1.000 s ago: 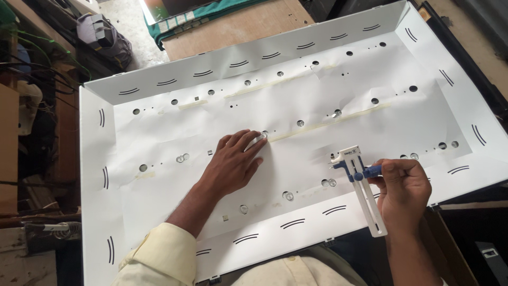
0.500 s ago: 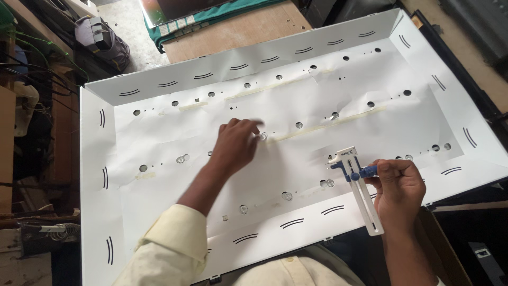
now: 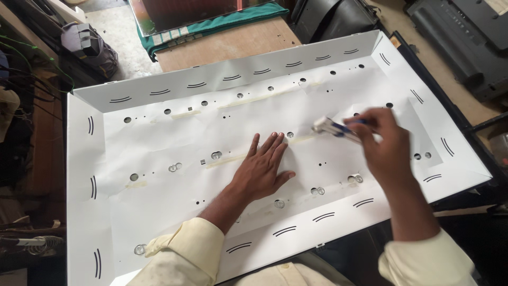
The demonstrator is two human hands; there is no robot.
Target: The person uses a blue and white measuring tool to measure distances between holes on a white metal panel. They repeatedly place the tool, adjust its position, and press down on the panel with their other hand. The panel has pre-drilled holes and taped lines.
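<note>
Motion is the main change: one second ago your right hand (image 3: 383, 145) rested near the near right edge of the large white sheet-metal tray with round holes and curved black marks (image 3: 159, 85), holding the small white and blue hand tool (image 3: 334, 127) low over the near rim. Now you have lifted this hand and carried it toward the middle of the panel, so the tool tip hangs close over the pale yellowish strip (image 3: 254, 154) that runs across the middle row of holes. The tool looks blurred, so I judge it is moving at this moment.

Your left hand (image 3: 262, 167) has also changed. Before, its fingers were bent on the strip; now the hand lies flat, palm down, fingers spread and pointing far, pressing the white reflector sheet (image 3: 174, 139) just beside the strip. It holds nothing, it only presses.

Your right hand is closed around the tool, fingers curled over its blue handle, wrist bent to the left; the white end sticks out to the left of the fingers. I cannot tell if the tip touches the sheet.

Both cream-coloured sleeves (image 3: 188, 249) enter from the near edge. This suggests that the work has gone from the near rim to the middle strip.
</note>
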